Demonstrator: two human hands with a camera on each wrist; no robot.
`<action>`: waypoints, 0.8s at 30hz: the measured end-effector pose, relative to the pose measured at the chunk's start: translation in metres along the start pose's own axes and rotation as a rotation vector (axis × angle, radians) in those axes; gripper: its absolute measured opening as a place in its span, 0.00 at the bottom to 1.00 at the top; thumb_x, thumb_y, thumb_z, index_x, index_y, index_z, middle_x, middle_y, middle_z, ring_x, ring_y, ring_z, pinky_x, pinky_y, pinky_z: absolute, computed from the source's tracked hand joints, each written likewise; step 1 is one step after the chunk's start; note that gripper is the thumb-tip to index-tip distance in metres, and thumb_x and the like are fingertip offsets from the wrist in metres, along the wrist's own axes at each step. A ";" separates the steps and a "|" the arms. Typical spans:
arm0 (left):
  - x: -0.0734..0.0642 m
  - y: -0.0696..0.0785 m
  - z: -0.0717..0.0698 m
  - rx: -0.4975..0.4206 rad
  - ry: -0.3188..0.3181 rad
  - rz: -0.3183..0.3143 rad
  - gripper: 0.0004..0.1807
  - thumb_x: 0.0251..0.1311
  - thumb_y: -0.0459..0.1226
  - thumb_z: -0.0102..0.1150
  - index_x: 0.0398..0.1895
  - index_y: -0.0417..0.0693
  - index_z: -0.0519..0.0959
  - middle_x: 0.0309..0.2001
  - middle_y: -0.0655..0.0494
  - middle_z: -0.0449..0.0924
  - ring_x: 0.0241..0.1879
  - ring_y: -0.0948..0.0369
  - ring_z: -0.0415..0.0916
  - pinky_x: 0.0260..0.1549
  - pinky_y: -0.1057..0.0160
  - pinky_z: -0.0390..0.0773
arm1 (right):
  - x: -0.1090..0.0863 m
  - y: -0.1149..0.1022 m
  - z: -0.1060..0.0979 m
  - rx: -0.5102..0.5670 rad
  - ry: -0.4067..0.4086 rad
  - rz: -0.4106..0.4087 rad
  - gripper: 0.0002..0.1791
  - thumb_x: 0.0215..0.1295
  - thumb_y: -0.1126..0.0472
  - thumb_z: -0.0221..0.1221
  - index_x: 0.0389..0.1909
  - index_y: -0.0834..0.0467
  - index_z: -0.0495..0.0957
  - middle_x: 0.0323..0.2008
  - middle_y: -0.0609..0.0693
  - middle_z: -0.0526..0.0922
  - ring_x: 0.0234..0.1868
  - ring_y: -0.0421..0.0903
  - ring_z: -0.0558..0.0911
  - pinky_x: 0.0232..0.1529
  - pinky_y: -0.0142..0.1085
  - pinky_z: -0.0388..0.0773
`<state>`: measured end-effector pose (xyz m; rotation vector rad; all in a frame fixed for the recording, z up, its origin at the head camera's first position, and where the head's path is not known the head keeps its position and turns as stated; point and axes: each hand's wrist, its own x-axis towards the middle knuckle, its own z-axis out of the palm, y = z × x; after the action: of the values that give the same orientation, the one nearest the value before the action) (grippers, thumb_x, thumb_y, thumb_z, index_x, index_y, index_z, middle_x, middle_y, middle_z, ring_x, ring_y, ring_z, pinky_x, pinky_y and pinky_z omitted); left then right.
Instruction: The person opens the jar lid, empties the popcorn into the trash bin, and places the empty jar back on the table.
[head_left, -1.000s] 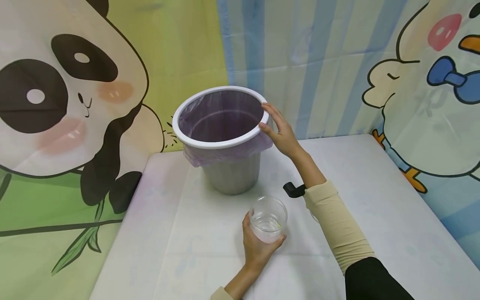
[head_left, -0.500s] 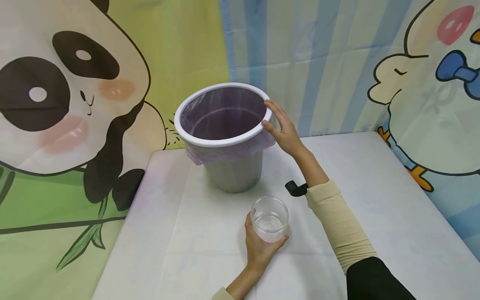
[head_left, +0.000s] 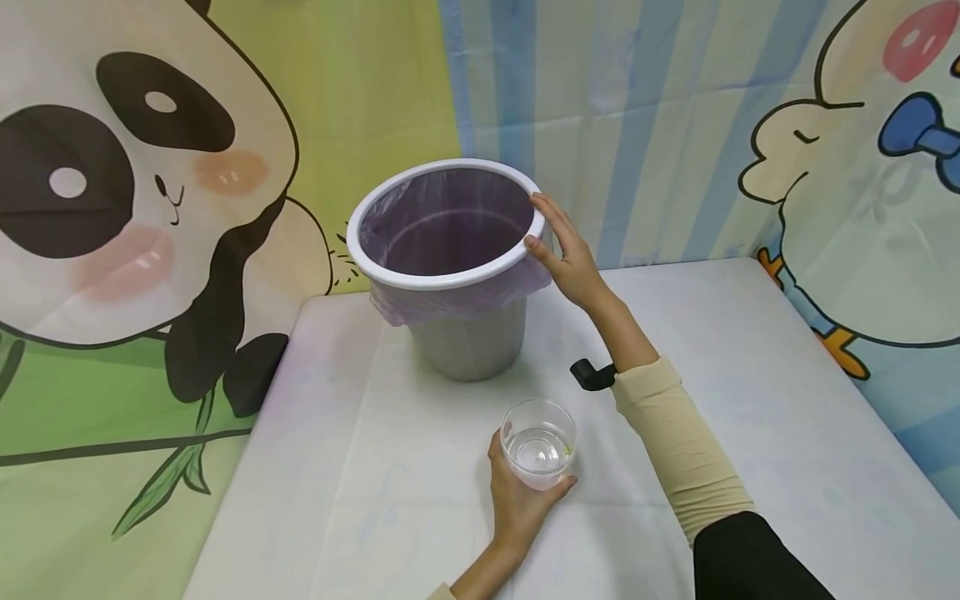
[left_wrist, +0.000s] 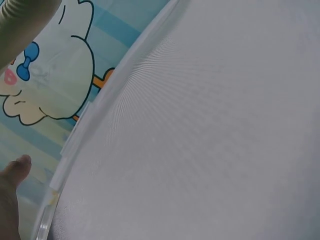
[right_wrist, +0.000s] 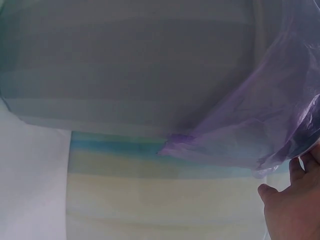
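Note:
In the head view, my left hand (head_left: 517,504) grips a clear glass cup (head_left: 538,442) from its near side, fingers on the left and thumb on the right. A small yellow-green speck shows on the glass; whether it holds liquid I cannot tell. Behind it stands a grey trash bin (head_left: 468,342) with a white rim and a purple plastic bag (head_left: 450,304) lining it, folded over the edge. My right hand (head_left: 570,262) rests its extended fingers and thumb on the bin's right rim. The right wrist view shows those fingers (right_wrist: 296,172) against the bag-covered rim.
Both the bin and the cup are over a table with a white cover (head_left: 390,467). Printed cloths hang close behind it, with a panda (head_left: 262,217) at left and a white duck (head_left: 862,242) at right. A black wrist device (head_left: 592,376) juts from the right cuff.
The view shifts slightly. My left hand stays around the glass cup, which tips a little, showing more of its inside. My right hand keeps its place on the bin's rim.

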<state>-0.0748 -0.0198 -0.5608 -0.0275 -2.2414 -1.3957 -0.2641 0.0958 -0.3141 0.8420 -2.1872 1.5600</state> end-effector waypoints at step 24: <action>-0.009 -0.003 -0.052 -0.278 -0.064 0.022 0.46 0.56 0.47 0.54 0.72 0.42 0.41 0.68 0.38 0.48 0.68 0.44 0.44 0.63 0.70 0.46 | -0.027 0.001 -0.003 0.095 0.097 0.086 0.40 0.70 0.40 0.33 0.71 0.63 0.38 0.72 0.55 0.37 0.71 0.47 0.42 0.68 0.41 0.39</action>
<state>-0.0468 -0.0634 -0.5492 -0.1926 -2.0729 -1.7054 -0.2440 0.1064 -0.3294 0.6923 -2.1210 1.7201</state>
